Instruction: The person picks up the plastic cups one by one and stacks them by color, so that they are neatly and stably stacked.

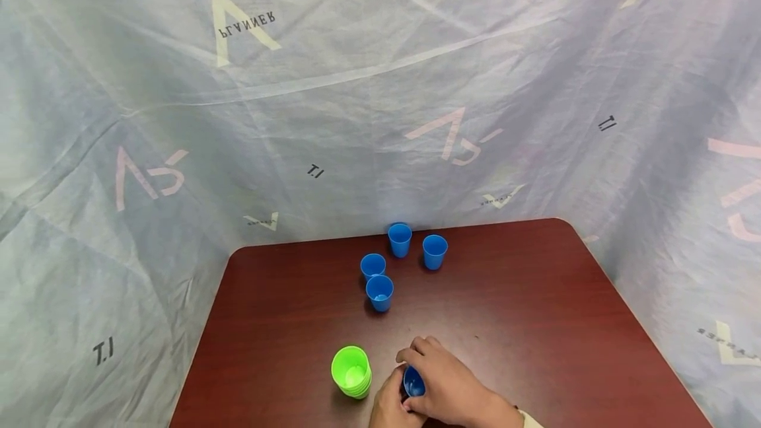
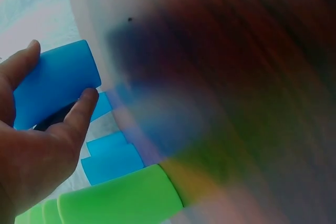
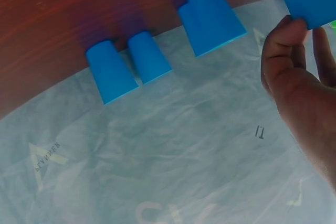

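Hanging at the back and sides is a big gray cloth sheet (image 1: 333, 38) with letters on it. In front of it is a shiny, dark red-brown table (image 1: 523, 322) with round corners. Over the near part of the table are the right hand (image 1: 448, 382) and the left hand (image 1: 392, 405), close together. Just to the left of the hands stands a stack of bright green round cups (image 1: 357, 385). Smaller than that is a smooth round blue cup (image 1: 414, 383), which sits between the two hands. The right thumb and fingers bend over it and pinch its rim, while the left thumb and fingers curl around its side. Its open top faces up. I cannot tell if its bottom touches the table. Farther back stand four more blue cups (image 1: 380, 294): two close together, and two apart near the far edge.
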`<state>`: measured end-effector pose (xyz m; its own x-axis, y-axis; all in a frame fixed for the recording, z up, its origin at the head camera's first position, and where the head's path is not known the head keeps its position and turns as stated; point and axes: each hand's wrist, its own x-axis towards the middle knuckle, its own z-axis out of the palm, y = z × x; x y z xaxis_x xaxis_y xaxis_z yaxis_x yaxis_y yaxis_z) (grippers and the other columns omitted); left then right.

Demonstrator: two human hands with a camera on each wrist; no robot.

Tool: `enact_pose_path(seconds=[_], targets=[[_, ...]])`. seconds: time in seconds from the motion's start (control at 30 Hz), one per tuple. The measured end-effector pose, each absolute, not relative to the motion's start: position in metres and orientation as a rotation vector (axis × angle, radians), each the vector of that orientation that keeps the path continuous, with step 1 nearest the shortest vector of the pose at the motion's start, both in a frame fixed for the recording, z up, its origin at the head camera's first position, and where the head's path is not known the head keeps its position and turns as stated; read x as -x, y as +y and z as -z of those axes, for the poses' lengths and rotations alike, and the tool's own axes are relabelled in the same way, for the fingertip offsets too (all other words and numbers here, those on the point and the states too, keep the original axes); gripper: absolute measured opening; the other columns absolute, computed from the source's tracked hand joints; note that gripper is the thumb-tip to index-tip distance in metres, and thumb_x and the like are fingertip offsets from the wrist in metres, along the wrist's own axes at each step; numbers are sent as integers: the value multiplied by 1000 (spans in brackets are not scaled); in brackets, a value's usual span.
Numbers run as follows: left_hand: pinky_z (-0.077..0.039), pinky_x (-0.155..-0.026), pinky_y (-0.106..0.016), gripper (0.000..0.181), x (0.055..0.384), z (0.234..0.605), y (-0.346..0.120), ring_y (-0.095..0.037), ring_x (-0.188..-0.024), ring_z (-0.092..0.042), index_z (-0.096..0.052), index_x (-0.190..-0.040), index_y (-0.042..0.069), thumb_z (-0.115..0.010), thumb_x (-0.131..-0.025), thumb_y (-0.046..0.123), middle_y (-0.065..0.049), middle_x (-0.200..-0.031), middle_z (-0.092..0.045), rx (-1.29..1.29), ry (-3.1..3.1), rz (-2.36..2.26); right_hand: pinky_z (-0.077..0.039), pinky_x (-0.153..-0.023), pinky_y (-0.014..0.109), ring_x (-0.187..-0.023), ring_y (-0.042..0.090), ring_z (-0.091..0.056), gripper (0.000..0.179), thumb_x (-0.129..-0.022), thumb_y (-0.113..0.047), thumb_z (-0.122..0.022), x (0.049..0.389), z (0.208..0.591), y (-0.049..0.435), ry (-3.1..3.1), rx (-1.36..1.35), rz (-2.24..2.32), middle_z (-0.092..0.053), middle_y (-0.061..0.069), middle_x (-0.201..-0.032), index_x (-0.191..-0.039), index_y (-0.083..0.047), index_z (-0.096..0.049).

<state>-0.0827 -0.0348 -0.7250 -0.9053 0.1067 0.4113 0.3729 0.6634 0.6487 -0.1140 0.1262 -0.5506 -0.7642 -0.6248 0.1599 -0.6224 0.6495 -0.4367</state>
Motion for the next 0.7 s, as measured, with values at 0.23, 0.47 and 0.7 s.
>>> enact_pose_path(seconds=[0.23,0.47,0.7], targets=[[-61,-82,-33,83,79,718,-36,-13,-102,-73,-59,-142,15,-95,-67,27,-4,-120,-76,294,-2713,1141,-52,-83,22,-100,5,-48,56,-81,-38,-90,115,550,126,2762,1054,684,-59,-10,-111,-129,-22,-67],[-61,-80,-32,86,76,710,-33,-11,-97,-74,-56,-145,15,-91,-67,21,-5,-121,-78,179,-2820,1230,-51,-84,24,-99,4,-47,55,-79,-31,-90,113,558,126,2757,1109,707,-58,-11,-112,-128,-25,-67],[-62,-81,-35,75,77,707,-25,-16,-98,-75,-62,-137,10,-92,-70,25,-4,-117,-77,167,-2777,1090,-53,-86,27,-100,5,-49,53,-79,-31,-91,118,557,128,2762,1115,675,-59,-10,-112,-126,-23,-68]])
